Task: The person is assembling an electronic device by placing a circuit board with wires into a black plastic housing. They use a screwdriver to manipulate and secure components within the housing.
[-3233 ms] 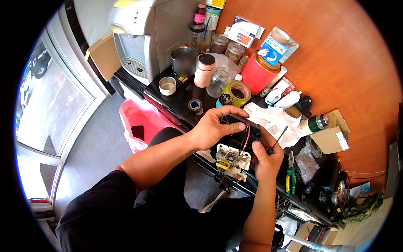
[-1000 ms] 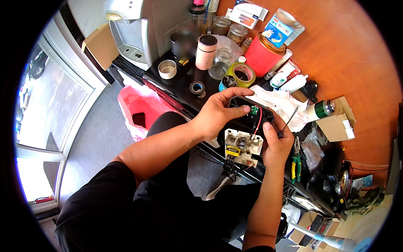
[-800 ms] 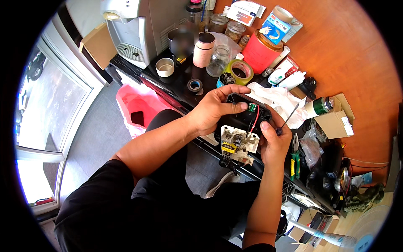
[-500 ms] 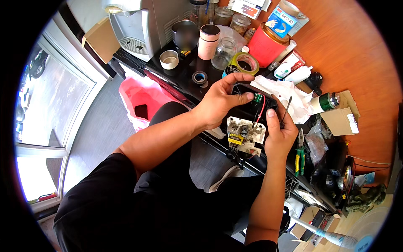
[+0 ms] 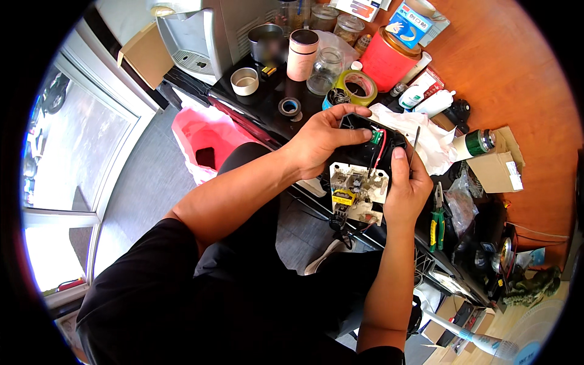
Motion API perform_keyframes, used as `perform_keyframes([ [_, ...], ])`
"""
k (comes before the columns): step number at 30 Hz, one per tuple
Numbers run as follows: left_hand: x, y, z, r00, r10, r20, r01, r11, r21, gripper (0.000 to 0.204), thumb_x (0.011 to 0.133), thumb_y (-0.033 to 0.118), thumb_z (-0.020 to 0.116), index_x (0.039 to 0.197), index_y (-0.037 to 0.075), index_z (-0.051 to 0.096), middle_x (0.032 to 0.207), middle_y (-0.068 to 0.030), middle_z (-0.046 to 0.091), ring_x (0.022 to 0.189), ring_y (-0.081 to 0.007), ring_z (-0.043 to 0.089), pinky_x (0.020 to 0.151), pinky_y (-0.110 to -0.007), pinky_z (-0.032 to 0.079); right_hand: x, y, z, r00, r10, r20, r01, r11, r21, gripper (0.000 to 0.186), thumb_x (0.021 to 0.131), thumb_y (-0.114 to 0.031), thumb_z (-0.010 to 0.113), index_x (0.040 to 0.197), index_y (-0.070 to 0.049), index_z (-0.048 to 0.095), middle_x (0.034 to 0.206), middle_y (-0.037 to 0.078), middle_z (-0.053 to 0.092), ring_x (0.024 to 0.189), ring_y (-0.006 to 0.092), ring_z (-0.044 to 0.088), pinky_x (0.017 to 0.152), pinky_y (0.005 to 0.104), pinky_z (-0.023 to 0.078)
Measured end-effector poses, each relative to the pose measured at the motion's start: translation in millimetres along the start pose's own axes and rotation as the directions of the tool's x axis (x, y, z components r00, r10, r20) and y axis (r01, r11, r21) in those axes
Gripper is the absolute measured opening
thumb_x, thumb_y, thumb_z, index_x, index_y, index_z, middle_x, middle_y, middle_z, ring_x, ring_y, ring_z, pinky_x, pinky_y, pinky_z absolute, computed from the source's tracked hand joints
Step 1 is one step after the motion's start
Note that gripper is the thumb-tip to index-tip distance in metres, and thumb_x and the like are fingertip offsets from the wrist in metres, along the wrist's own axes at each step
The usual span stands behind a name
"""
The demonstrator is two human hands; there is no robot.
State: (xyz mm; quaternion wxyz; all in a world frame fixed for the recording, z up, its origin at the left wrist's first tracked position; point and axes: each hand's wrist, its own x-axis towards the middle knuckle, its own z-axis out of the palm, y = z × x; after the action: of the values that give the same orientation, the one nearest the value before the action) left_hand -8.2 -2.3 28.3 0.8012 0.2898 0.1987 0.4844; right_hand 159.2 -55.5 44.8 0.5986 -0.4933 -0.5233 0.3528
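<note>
2 hands (image 5: 319,146) curled, gripping black housing (image 5: 355,151) (red wire (image 5: 381,151) inside), thin shaft (image 5: 417,139) by the right

Housing (image 5: 353,152) black; wire (image 5: 382,149) red; board (image 5: 376,137) green. 6 o'clock of housing: plate (image 5: 374,196) cream, block (image 5: 344,197) yellow. 5 o'clock: pliers (image 5: 437,228) green-and-yellow.

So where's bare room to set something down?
A small patch of counter between the metal cup and small tape roll, plus floor between the door and pink bag. It's crowded around the glass jar and red tin.
</note>
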Motion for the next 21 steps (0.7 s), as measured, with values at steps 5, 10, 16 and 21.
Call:
perform_keyframes([
  [5,0,-5,-2,0.999,0.042,-0.012,-0.042,0.999,0.014,0.036,0.090,-0.003,0.068,0.122,0.008,0.056,0.103,-0.0067,0.069,0.090,-0.0157,0.070,0.080,-0.030,0.061,-1,1,-4,1.000,-0.029,-0.001,0.029,0.994,-0.104,0.038,0.095,-0.018,0.067,0.126,0.005,0.065,0.103,0.005,0.069,0.088,0.0080,0.060,0.080,0.0238,0.049],
  [10,-4,-4,3,0.995,0.091,-0.044,-0.087,0.992,0.093,0.035,0.089,-0.004,0.070,0.119,0.008,0.056,0.105,-0.0046,0.067,0.092,-0.0140,0.069,0.082,-0.029,0.059,-6,-5,-2,1.000,-0.018,-0.001,0.018,0.996,-0.091,0.038,0.093,-0.012,0.067,0.126,0.007,0.064,0.103,0.006,0.070,0.085,0.0075,0.060,0.078,0.0226,0.049],
  [16,-7,1,1,0.991,0.129,-0.017,-0.125,0.979,0.162,0.033,0.089,-0.003,0.071,0.118,0.006,0.058,0.110,-0.0027,0.063,0.098,-0.0110,0.065,0.089,-0.026,0.055,-4,1,-4,0.998,-0.055,0.034,0.059,0.993,-0.099,0.040,0.091,-0.010,0.068,0.127,0.008,0.063,0.110,0.009,0.069,0.091,0.0102,0.060,0.084,0.0251,0.049],
  [21,-7,1,2,0.988,0.156,-0.016,-0.150,0.969,0.196,0.029,0.089,-0.004,0.071,0.114,0.004,0.060,0.110,-0.0018,0.063,0.100,-0.0098,0.063,0.090,-0.025,0.054,-6,-5,-6,0.999,-0.014,0.052,0.018,0.998,-0.065,0.042,0.090,-0.008,0.068,0.129,0.008,0.061,0.112,0.008,0.068,0.089,0.0084,0.058,0.081,0.0226,0.048],
])
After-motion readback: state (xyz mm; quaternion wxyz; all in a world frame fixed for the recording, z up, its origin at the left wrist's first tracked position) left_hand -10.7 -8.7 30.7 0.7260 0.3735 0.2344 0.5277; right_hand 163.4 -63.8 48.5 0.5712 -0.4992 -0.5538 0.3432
